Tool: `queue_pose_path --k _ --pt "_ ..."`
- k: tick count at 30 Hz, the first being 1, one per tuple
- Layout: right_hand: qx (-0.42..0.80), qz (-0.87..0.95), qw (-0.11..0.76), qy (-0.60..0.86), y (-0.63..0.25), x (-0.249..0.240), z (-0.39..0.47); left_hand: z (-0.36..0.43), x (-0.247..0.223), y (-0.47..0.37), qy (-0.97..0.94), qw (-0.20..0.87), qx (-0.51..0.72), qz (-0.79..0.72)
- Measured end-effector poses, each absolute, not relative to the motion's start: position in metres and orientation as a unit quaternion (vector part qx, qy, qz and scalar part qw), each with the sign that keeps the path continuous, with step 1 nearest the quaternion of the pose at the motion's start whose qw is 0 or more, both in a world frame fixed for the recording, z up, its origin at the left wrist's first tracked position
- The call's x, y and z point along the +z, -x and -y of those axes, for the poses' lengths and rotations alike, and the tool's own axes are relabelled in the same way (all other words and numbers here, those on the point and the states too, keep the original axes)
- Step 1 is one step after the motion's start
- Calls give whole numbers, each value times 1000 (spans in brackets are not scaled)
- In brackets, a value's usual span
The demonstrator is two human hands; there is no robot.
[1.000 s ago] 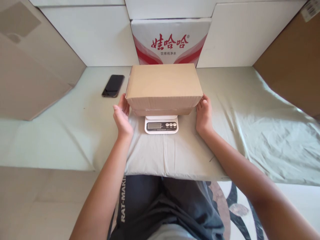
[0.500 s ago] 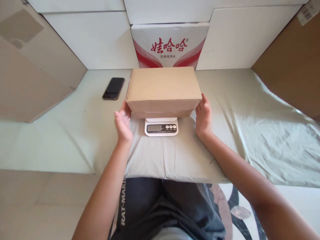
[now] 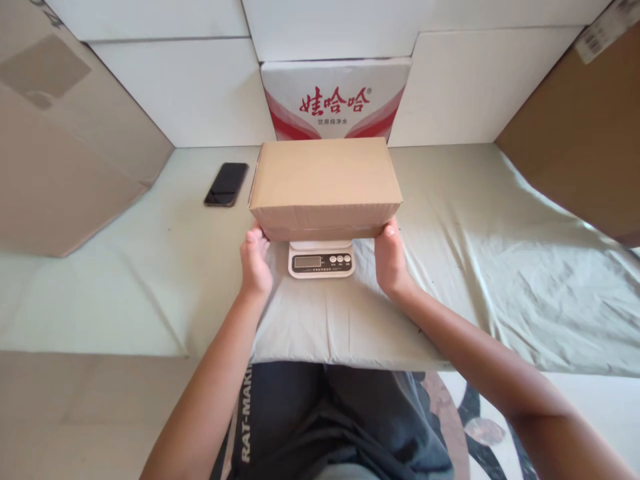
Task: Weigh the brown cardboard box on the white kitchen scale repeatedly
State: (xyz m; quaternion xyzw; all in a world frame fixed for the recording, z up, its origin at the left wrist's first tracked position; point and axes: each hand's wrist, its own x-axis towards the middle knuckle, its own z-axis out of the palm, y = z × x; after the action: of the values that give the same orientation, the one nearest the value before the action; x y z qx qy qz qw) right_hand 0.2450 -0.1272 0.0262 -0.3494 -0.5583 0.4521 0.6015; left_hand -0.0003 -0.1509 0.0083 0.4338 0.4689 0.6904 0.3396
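A closed brown cardboard box [image 3: 325, 177] sits over a white digital kitchen scale [image 3: 321, 262], whose front panel with its display and buttons shows below the box. The scale's platform is mostly hidden. My left hand [image 3: 257, 260] grips the box at its lower left corner, fingers tucked beneath and out of sight. At the lower right corner my right hand [image 3: 391, 257] holds it the same way, thumb against the front edge. Whether the box still rests on the platform or is slightly raised, I cannot tell.
Left of the box lies a black phone [image 3: 227, 185] on the pale green cloth [image 3: 450, 280]. Behind stands a white and red carton [image 3: 335, 100] before stacked white boxes [image 3: 185, 93]. Large brown cartons flank both sides, one at left [image 3: 75, 153] and another at right [image 3: 580, 147].
Both hands have moved inward and closed on the box's lower corners, fingers going under it. The box keeps nearly the same place over the scale. The view has tilted slightly.
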Motion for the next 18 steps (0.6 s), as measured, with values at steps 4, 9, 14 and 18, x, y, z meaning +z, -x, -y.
queue_pose_path --k 4,9,14,18 --pt "424 571 616 339 -245 42 109 138 29 7 -462 355 690 -431" --pt "390 603 614 327 -239 55 40 70 41 36 -472 405 655 -428" --pt "469 575 585 327 -226 21 -42 -9 21 45 -417 433 647 -468" --pt "499 543 569 364 -224 -6 -70 -37 -1 43 -395 441 650 -476"
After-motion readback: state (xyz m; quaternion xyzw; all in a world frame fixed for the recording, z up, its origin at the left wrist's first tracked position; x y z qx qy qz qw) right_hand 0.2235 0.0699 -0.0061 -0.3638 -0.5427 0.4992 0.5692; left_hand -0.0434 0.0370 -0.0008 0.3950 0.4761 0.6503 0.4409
